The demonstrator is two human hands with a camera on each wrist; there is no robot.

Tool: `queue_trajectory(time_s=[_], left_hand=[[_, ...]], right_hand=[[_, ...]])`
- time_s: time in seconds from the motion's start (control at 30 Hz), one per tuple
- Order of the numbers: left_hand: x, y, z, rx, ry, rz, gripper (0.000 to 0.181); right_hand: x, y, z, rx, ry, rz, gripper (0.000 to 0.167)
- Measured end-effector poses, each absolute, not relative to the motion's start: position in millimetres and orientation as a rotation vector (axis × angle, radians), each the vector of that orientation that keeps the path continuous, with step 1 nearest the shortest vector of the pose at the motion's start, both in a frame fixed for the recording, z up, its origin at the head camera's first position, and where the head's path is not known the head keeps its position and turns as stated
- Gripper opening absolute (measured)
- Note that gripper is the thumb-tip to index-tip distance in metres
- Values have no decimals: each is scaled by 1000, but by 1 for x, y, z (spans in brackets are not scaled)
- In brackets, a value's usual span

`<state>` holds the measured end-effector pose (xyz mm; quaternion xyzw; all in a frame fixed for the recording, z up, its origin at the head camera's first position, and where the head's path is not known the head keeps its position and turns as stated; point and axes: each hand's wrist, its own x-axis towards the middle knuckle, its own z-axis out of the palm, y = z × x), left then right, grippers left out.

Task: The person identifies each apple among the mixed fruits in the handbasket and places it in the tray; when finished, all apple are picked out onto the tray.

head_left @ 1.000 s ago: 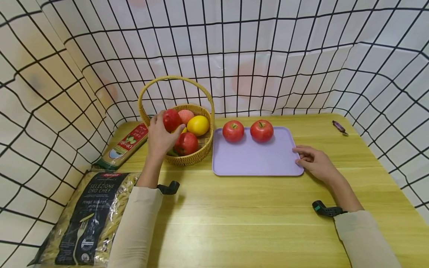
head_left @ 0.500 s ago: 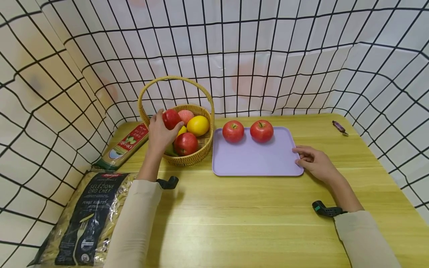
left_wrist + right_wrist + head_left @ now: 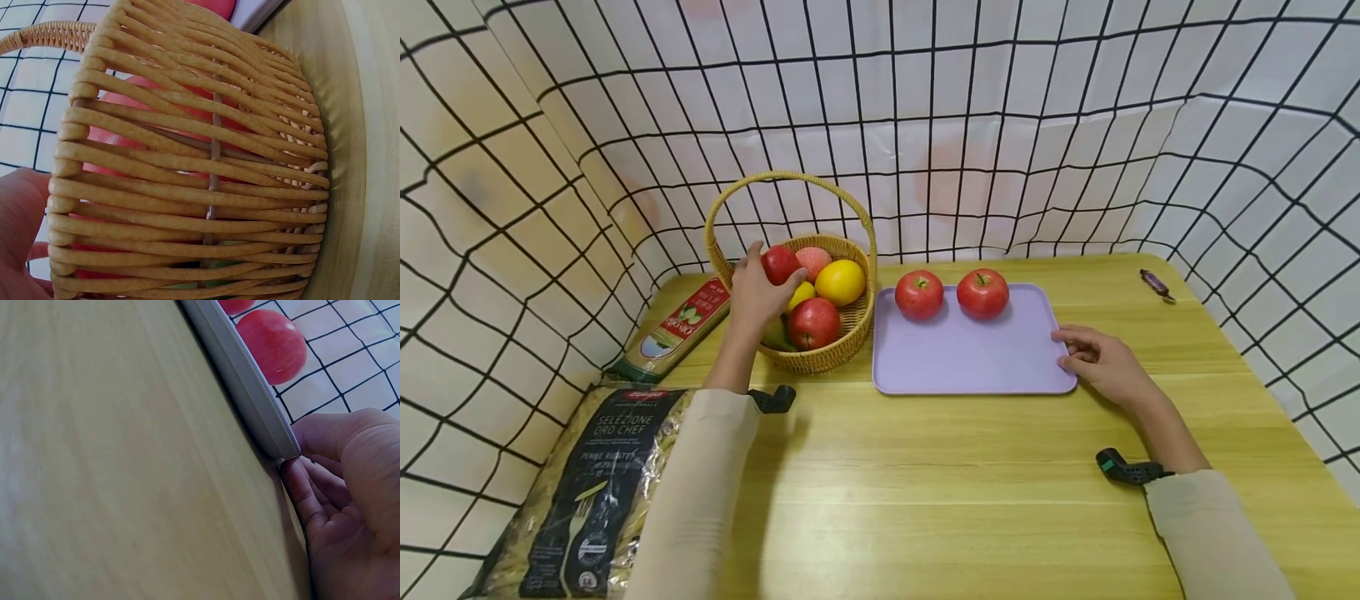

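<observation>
A yellow wicker basket [image 3: 831, 357] with a tall handle holds several fruits. Inside it, my left hand [image 3: 754, 287] grips a dark red round fruit [image 3: 779, 264], thumb on the near side and fingers on the far side. A lemon [image 3: 841, 282], a pink fruit [image 3: 813, 260], a red apple [image 3: 814, 323] and another yellow fruit [image 3: 801, 296] lie around it. Only the edge of the left hand [image 3: 22, 215] shows past the basket in the left wrist view. My right hand [image 3: 1105, 362] pinches the right edge of a lilac tray [image 3: 970, 358], thumb above and fingers beneath.
Two red apples [image 3: 919, 295] sit at the tray's back. Left of the basket lie a red-and-green labelled pack [image 3: 677, 329] and a big bag of penne pasta [image 3: 595, 492]. A small purple wrapped item [image 3: 1157, 286] lies at the back right. Gridded cloth walls enclose the table.
My left hand, with the dark red fruit, has shifted slightly left and back, uncovering more of the apple and yellow fruit. The right hand stays at the tray edge. The head view has shifted a little.
</observation>
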<state>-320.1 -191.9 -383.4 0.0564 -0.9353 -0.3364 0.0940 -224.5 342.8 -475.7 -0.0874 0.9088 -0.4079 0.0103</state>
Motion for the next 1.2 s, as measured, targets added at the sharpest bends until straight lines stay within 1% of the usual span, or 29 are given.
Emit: queue_trajectory(time_s=[0.27,0.5,0.7,0.93,1.2], left_hand=[[-326,-194,-380,139,-2799,-963,84],[-332,-195,-385,69,-2769,-918,69],[-333,-191,-386,95,-2675,-983,56],[-331,-190,-388,123,-2649,-1035,64],[-329,-191,-392,137,-2646,-1094,67]], right_hand=[[-227,343,-477,-275,2843,-1265,43],[-225,342,-475,-285,2837,-1274,43],[-223,341,-471,-286,2839,-1283,42],[-225,343,-473,-284,2830,-1289,42],[-224,343,-474,-281,2826,-1298,40]])
